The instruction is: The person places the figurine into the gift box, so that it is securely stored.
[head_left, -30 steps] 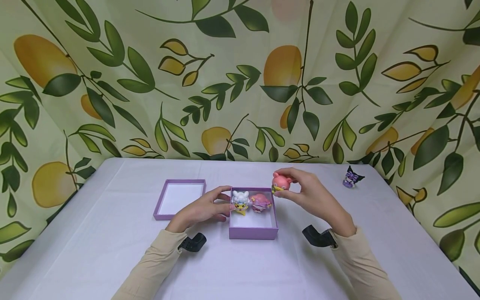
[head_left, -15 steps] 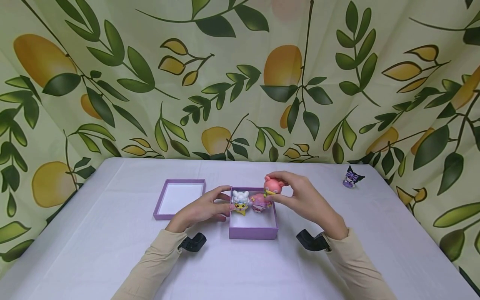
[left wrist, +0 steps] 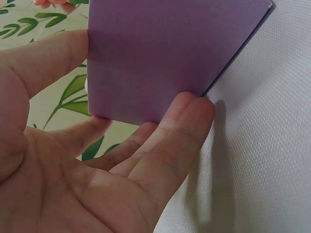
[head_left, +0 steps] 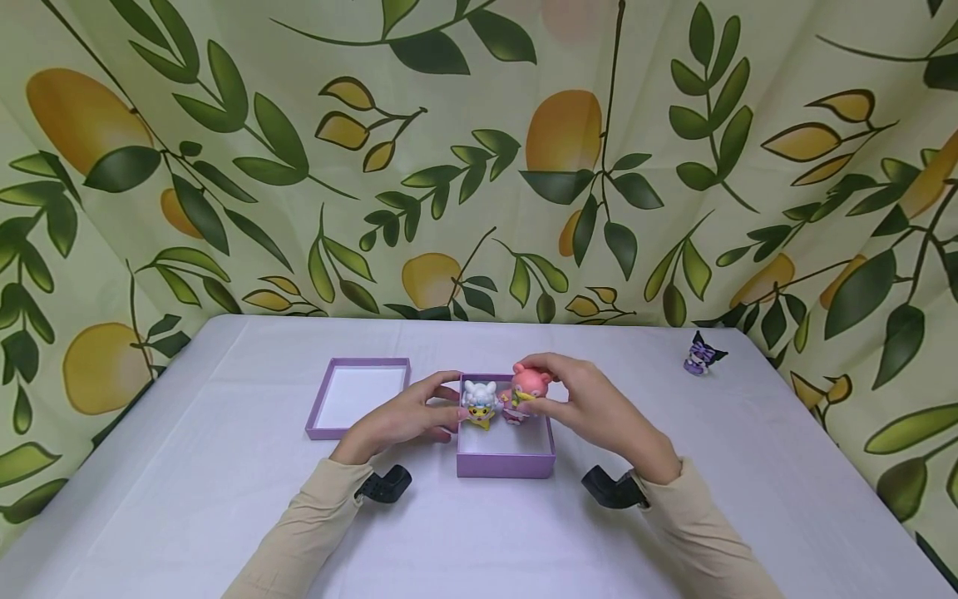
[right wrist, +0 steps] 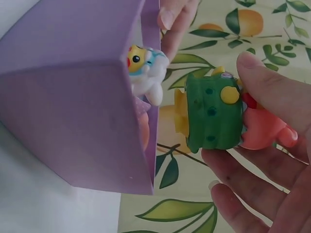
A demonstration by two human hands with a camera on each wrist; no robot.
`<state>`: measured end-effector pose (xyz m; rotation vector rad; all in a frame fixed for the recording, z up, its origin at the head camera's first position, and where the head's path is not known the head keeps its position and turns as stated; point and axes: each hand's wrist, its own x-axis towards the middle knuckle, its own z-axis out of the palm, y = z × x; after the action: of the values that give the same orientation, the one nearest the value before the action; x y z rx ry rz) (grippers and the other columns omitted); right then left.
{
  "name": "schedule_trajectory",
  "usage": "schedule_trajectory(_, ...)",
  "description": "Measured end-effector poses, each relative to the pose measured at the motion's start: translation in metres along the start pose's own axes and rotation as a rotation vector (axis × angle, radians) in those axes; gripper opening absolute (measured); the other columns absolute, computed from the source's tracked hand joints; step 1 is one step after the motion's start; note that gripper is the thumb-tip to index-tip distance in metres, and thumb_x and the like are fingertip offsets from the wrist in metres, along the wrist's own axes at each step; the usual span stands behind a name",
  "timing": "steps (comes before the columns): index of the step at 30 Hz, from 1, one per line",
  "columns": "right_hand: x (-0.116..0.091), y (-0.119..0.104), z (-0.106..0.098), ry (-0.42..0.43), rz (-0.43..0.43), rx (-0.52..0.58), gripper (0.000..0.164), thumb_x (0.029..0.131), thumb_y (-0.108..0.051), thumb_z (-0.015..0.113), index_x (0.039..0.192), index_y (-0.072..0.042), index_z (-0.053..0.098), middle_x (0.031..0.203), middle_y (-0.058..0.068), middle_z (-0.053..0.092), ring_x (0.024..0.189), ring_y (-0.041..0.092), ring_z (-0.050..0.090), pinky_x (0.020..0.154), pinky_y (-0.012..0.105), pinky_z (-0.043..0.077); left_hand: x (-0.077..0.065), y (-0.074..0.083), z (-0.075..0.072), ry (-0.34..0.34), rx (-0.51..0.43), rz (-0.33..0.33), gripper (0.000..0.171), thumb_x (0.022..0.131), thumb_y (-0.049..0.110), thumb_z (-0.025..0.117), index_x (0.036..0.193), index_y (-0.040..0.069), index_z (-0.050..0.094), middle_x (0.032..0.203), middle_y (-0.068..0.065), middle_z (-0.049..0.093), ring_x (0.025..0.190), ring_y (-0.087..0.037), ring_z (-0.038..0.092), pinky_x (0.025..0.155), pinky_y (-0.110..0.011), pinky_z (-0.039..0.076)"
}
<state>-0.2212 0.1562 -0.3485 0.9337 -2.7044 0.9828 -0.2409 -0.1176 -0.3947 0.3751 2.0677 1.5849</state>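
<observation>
Leftward over the box is where the right hand (head_left: 595, 412) has moved since a second ago, when it was out past the right rim. Its thumb and fingers pinch a coral-pink, round-eared plastic figurine with a green body (right wrist: 214, 114), upright and above the opening. Under it, partly hidden by it, a pink-and-purple plastic figurine (head_left: 510, 413) already lies inside the square purple box (head_left: 505, 466) and stands in the way on that side. Just left, also inside, sits a white plastic figurine with a yellow face (head_left: 481, 399). From where I stand, the left hand (head_left: 407, 416) grips the box's left wall, thumb over the rim, fingertips against the outside.

Farther out, a shallow purple-rimmed lid, white inside (head_left: 359, 399), lies left of the box on the white-clothed tabletop (head_left: 187, 482), near its back edge. Well apart, by the back right corner, stands a small purple figurine with black pointed ears (head_left: 701, 356). Behind hangs a cream fabric curtain printed with orange fruit and green leaves (head_left: 479, 108).
</observation>
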Motion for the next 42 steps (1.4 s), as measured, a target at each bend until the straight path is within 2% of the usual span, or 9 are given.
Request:
schedule_trajectory(14, 0.002, -0.004, 0.013, -0.05, -0.025, 0.058, 0.045, 0.084, -0.022, 0.08, 0.123, -0.01, 0.063, 0.113, 0.0, 0.069, 0.091, 0.01, 0.057, 0.075, 0.028, 0.053, 0.0, 0.0, 0.0, 0.0, 0.014, -0.002, 0.069, 0.095, 0.022, 0.066, 0.152, 0.007, 0.03, 0.139, -0.024, 0.045, 0.095, -0.021, 0.066, 0.087, -0.038, 0.06)
schedule_trajectory(18, 0.002, -0.003, 0.017, -0.071, -0.031, 0.093, 0.045, 0.083, -0.017, 0.08, 0.124, -0.01, 0.062, 0.116, 0.002, 0.068, 0.095, 0.011, 0.06, 0.081, 0.032, 0.057, 0.0, 0.0, 0.0, 0.0, 0.008, -0.005, 0.069, 0.095, 0.022, 0.066, 0.153, 0.007, 0.03, 0.139, -0.024, 0.045, 0.094, -0.019, 0.066, 0.087, -0.037, 0.06)
schedule_trajectory(25, 0.003, -0.005, 0.024, -0.123, -0.008, 0.118, 0.045, 0.085, -0.018, 0.079, 0.125, -0.01, 0.061, 0.12, 0.004, 0.067, 0.103, 0.014, 0.064, 0.089, 0.029, 0.058, 0.001, 0.0, -0.001, 0.0, 0.007, -0.004, 0.069, 0.095, 0.021, 0.066, 0.153, 0.007, 0.03, 0.139, -0.025, 0.044, 0.093, -0.018, 0.066, 0.088, -0.037, 0.059)
schedule_trajectory(31, 0.003, -0.006, 0.029, -0.12, -0.025, 0.089, 0.045, 0.085, -0.014, 0.079, 0.125, -0.008, 0.061, 0.119, 0.006, 0.067, 0.102, 0.014, 0.063, 0.088, 0.028, 0.058, 0.001, 0.001, 0.0, 0.004, 0.004, -0.011, 0.069, 0.095, 0.02, 0.066, 0.153, 0.008, 0.03, 0.139, -0.024, 0.044, 0.092, -0.018, 0.066, 0.087, -0.037, 0.06)
schedule_trajectory(36, 0.003, -0.006, 0.034, -0.124, -0.045, 0.115, 0.043, 0.084, -0.012, 0.08, 0.123, -0.008, 0.061, 0.117, 0.006, 0.068, 0.1, 0.013, 0.063, 0.088, 0.027, 0.057, 0.0, 0.002, 0.0, 0.002, 0.004, -0.009, 0.069, 0.095, 0.02, 0.065, 0.153, 0.007, 0.03, 0.139, -0.024, 0.044, 0.092, -0.018, 0.066, 0.087, -0.037, 0.06)
schedule_trajectory(42, 0.003, -0.007, 0.04, -0.134, -0.048, 0.133, 0.044, 0.083, -0.014, 0.081, 0.122, -0.011, 0.061, 0.11, 0.001, 0.067, 0.093, 0.009, 0.061, 0.083, 0.03, 0.058, 0.0, 0.001, -0.001, -0.005, 0.01, 0.001, 0.068, 0.096, 0.021, 0.065, 0.152, 0.006, 0.03, 0.14, -0.025, 0.044, 0.097, -0.021, 0.067, 0.089, -0.038, 0.059)
